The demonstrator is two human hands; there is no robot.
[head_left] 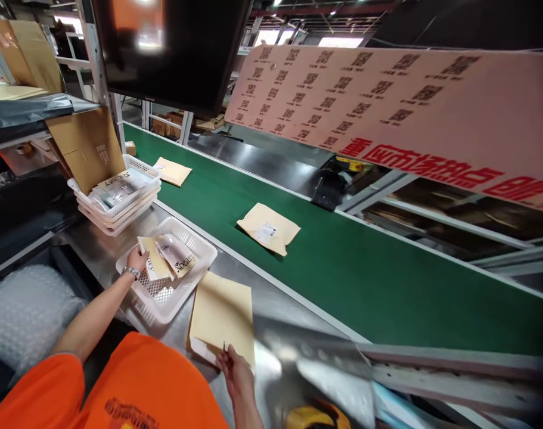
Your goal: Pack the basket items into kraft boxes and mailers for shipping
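Note:
My left hand (137, 261), with a metal watch on the wrist, grips the edge of a cream card-backed packet (154, 260) printed with black lettering. A second card-backed packet (180, 255), wrapped in clear plastic, lies beside it in the white perforated basket (164, 313). To the basket's right, a cream mailing envelope (224, 307) rests on the metal table. My right hand (235, 370) is at the envelope's near edge, fingers closed together. A thin dark thing pokes up from the fingertips; I cannot make out what it is.
Stacked white baskets (114, 211) with packets and a cardboard piece (90, 146) stand at the back left. Beyond the table, a green conveyor belt (343, 274) carries mailers (269, 229). Bubble wrap (27, 316) is at left, a yellow tool (318, 417) at the bottom, a monitor (168, 53) above.

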